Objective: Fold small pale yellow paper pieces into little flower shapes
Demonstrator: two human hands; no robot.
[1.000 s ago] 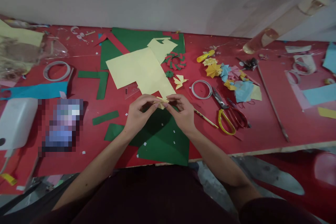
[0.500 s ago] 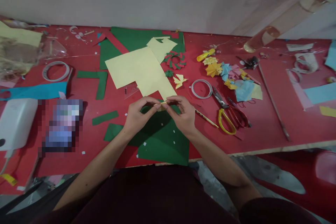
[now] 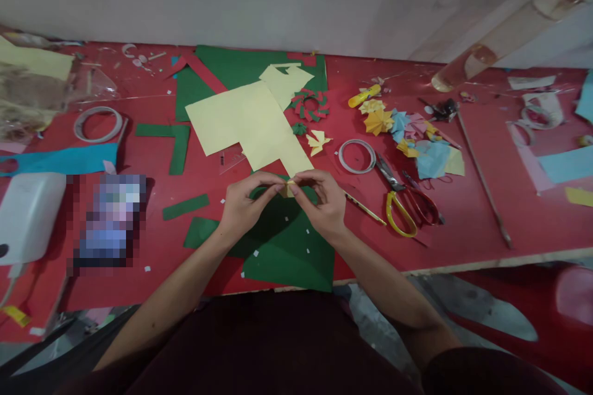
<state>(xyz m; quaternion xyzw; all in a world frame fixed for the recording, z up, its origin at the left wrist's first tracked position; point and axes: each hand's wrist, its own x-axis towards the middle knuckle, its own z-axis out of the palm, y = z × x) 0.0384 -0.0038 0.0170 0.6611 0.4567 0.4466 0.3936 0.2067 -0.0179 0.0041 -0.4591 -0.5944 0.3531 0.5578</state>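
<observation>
Between my fingertips is a small piece of folded yellow paper (image 3: 289, 189), largely covered by the fingers. My left hand (image 3: 248, 200) pinches it from the left, thumb against forefinger. On the other side my right hand (image 3: 322, 200) pinches it too. Both hands hover above a dark green paper sheet (image 3: 291, 253) dotted with tiny white scraps. Just beyond them lies a large cut sheet of pale yellow paper (image 3: 245, 120). A yellow folded paper bird shape (image 3: 317, 142) and a red and green paper ring (image 3: 309, 105) sit behind my right hand.
To the right are a tape roll (image 3: 356, 156), scissors (image 3: 399, 210), a pencil (image 3: 365, 208) and colourful folded paper pieces (image 3: 378, 122). Leftward lie green strips (image 3: 185, 206), another tape roll (image 3: 98, 124), a blurred-out phone (image 3: 110, 219) and a white charger-like block (image 3: 32, 216). A wall rises behind the red table.
My fingers have shifted slightly on the yellow paper, and a little more of its folded face shows. Both hands stay in nearly the same place.
</observation>
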